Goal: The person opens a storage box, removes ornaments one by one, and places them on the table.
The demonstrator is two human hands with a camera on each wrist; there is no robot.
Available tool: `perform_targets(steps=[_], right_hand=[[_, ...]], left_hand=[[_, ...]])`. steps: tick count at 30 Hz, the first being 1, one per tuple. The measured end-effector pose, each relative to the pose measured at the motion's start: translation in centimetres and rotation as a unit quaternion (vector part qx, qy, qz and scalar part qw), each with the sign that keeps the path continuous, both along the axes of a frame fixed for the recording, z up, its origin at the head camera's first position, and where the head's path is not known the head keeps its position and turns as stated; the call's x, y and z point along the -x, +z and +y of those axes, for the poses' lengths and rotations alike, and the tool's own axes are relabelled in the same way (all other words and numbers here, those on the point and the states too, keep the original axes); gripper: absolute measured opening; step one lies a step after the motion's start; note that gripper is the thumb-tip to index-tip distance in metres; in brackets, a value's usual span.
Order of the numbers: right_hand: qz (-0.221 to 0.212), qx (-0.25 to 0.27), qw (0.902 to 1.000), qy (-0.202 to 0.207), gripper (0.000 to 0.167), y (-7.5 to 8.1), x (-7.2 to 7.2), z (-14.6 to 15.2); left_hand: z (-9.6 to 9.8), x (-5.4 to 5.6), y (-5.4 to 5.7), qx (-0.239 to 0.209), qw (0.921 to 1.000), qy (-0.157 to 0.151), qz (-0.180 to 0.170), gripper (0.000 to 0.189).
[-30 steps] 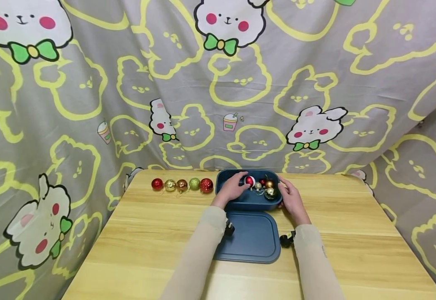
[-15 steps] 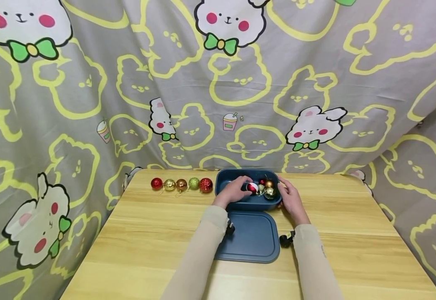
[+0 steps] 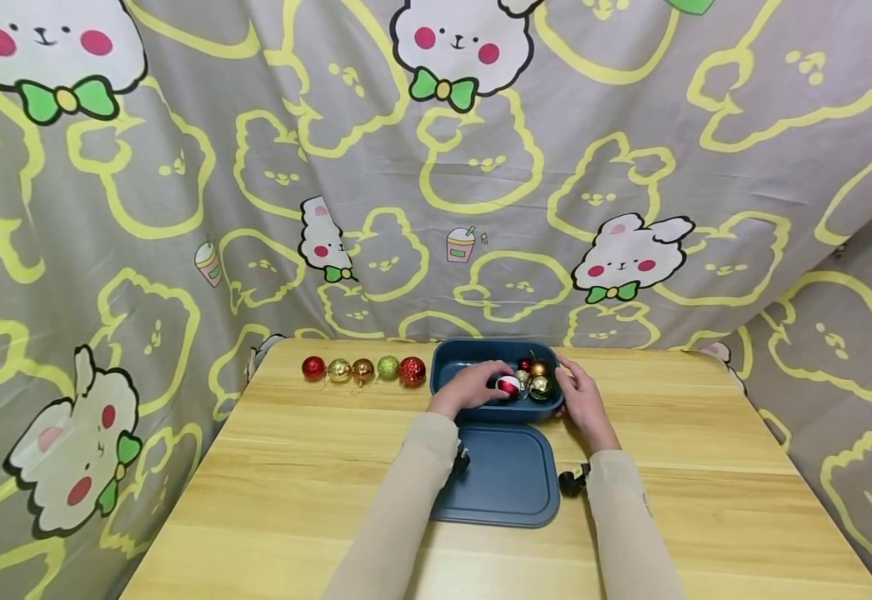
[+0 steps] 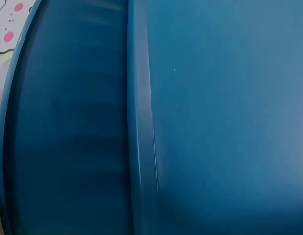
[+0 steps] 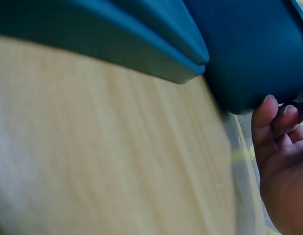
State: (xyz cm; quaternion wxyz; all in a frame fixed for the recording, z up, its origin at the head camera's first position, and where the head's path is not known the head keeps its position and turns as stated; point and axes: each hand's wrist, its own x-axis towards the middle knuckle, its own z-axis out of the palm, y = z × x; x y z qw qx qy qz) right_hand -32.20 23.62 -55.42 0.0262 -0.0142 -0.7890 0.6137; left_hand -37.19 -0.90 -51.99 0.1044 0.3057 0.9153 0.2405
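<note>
In the head view a blue box stands open-topped at the back of the table. My left hand reaches into it and holds a red-and-white Christmas bauble low near the front wall. To its right, several baubles lie together in the box, among them a shiny gold one, an orange-gold one and a small red one. My right hand grips the box's right end; the right wrist view shows its curled fingers against the box. The left wrist view hides the left fingertips.
A blue lid lies flat in front of the box, beneath the left forearm. Left of the box, several baubles stand in a row, ending with a large red one. A patterned curtain hangs behind the wooden table.
My left hand has brought the red-and-white bauble towards the front of the box and slightly right, near the others. The right hand stays at the box's end.
</note>
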Motion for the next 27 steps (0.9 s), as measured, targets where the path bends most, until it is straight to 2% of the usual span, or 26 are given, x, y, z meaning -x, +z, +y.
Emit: perform_targets(steps=[2, 4, 6, 12, 16, 23, 27], right_hand=[[-0.003, 0.000, 1.0000, 0.000, 0.052, 0.0, 0.1, 0.0], [0.003, -0.003, 1.0000, -0.006, 0.053, -0.9, 0.5, 0.2], [0.009, -0.007, 0.9999, -0.009, 0.053, -1.1, 0.6, 0.2], [0.012, -0.010, 0.9998, -0.011, 0.052, -1.1, 0.4, 0.1], [0.011, -0.012, 0.9998, -0.012, 0.051, -1.0, 0.4, 0.1], [0.012, -0.015, 0.9997, -0.012, 0.052, -1.1, 0.5, 0.1], [0.013, -0.015, 0.9997, -0.011, 0.052, -1.1, 0.5, 0.1]], left_hand=[[0.0, 0.0, 0.1, -0.008, 1.0000, 0.001, 0.001, 0.041], [-0.1, 0.0, 0.1, -0.017, 0.9999, 0.003, 0.000, 0.039], [-0.2, 0.0, 0.1, -0.029, 0.9996, 0.006, -0.002, 0.039], [-0.4, -0.3, 0.4, -0.069, 0.9976, 0.009, -0.004, 0.040], [-0.5, -0.3, 0.4, -0.092, 0.9957, 0.007, 0.008, 0.039], [-0.9, -0.3, 0.2, -0.163, 0.9863, 0.023, 0.014, 0.041], [-0.9, -0.4, 0.4, -0.187, 0.9818, 0.023, 0.024, 0.042]])
